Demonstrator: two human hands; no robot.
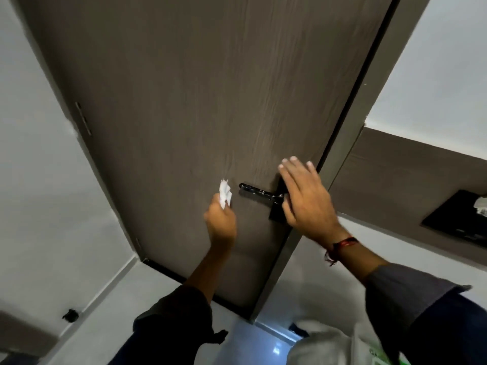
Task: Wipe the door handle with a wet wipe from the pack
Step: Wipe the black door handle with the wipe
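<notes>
Sleeves come first, dark ones, low and close to us, and our two arms reach up from them to the brown door. Our left hand is closed around a scrunched white wet wipe, which pokes out of the top of the fist. Our right hand is spread wide and flat, holding nothing, and it covers the black plate where the door handle joins the door. That black handle lies sideways, long from 9 to 3 o'clock. Its free tip sits just beside the wipe, at about 3 o'clock from it, not touching. We think the left hand only needs to slide right onto the tip.
</notes>
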